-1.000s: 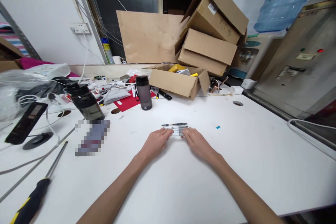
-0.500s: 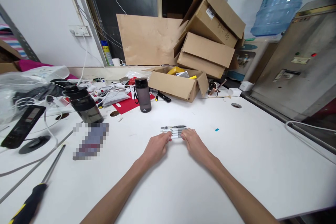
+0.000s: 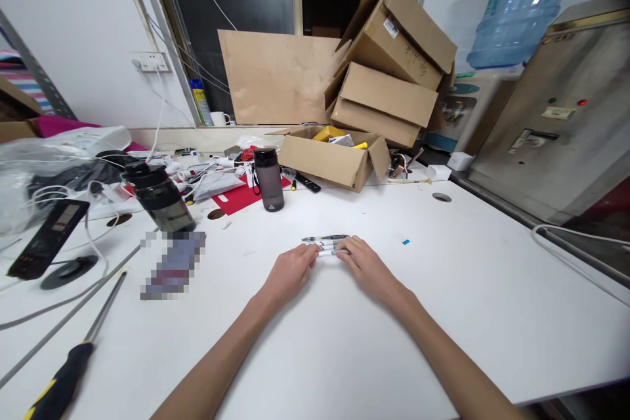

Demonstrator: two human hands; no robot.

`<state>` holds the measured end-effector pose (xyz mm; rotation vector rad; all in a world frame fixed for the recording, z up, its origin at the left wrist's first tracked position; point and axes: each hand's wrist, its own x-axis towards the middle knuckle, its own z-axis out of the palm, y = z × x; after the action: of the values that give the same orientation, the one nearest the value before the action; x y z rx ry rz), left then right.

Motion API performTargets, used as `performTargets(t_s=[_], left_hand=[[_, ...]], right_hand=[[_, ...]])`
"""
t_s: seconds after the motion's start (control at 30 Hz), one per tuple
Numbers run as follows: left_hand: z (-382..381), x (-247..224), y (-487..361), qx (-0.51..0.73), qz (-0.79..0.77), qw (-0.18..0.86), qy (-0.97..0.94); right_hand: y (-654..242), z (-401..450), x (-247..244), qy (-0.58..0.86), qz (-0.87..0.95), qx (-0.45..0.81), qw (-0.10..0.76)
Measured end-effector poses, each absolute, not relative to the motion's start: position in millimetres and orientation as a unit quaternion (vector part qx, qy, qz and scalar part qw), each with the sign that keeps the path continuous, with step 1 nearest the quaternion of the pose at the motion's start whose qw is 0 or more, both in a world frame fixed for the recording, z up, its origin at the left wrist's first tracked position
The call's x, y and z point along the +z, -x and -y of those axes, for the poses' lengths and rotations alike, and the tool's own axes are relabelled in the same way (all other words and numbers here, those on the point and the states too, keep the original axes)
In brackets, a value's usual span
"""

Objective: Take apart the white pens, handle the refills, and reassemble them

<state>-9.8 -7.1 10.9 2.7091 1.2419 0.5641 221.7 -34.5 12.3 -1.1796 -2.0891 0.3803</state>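
Left to right on the white tabletop (image 3: pixel 325 348): far left, clear plastic bags (image 3: pixel 17 200) and a tangle of white cables. Just in front of them, a black handheld unit (image 3: pixel 49 239) tilted over a round black base (image 3: pixel 69 272). Yellow/black screwdriver (image 3: pixel 73 357) lies near the front edge of view, shaft pointing away. Dark bottle with black lid (image 3: pixel 160 197) behind it, leaning in view; a pixelated flat item (image 3: pixel 174 269) just in front of that bottle, can't read what it is. Red sheet (image 3: pixel 233 202) further back, grey bottle (image 3: pixel 268 180) upright at its right side

Left hand (image 3: pixel 290 269): palm down, fingers curled and bunched close together, tips at the left end of the pens (image 3: pixel 327 245). Touching them as far as I can see; can't tell if it's pinching

Pens are mid-table between both hands, side by side in a row, lying left-right. Farthest one is dark/clear, nearer ones white with grey ends; exact count hidden by fingers

Right hand (image 3: pixel 364 266): thumb and forefinger narrow, over the right end of the row. Grip force or actual pinch, can't tell

Behind the hands, an open carton (image 3: pixel 322 159) with yellow items inside, stacked cardboard boxes (image 3: pixel 388 95) behind it. Blue scrap (image 3: pixel 406 242) right of right hand, then grommet hole (image 3: pixel 441 197), metal cabinet (image 3: pixel 551 125) far right
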Motion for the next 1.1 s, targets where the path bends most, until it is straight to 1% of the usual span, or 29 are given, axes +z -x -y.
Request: performTargets(t_s=[0.13,0.3,0.53,0.7,0.9,1.03,1.1], left_hand=[[7.4,13.6,10.5,0.187,-0.412,0.050,-0.891],[7.0,14.3,11.8,0.190,-0.413,0.045,-0.890],[9.3,11.9,9.2,0.184,-0.415,0.045,-0.890],[10.9,11.7,7.3,0.176,-0.418,0.051,-0.889],[9.1,10.4,8.2,0.188,-0.411,0.051,-0.890],[8.9,10.9,8.5,0.185,-0.408,0.052,-0.893],[9.3,11.9,8.6,0.185,-0.408,0.054,-0.893]], right_hand=[[-220.5,38.5,17.7,0.464,0.778,0.201,0.373],[-219.3,35.5,16.1,0.484,0.751,0.245,0.376],[-219.0,34.6,16.2,0.437,0.746,0.269,0.425],[-216.3,34.7,16.4,0.467,0.714,0.326,0.407],[-216.0,35.2,19.2,0.429,0.725,0.305,0.444],[-214.9,35.2,18.6,0.456,0.697,0.349,0.430],[-215.1,34.5,18.6,0.450,0.698,0.348,0.434]])
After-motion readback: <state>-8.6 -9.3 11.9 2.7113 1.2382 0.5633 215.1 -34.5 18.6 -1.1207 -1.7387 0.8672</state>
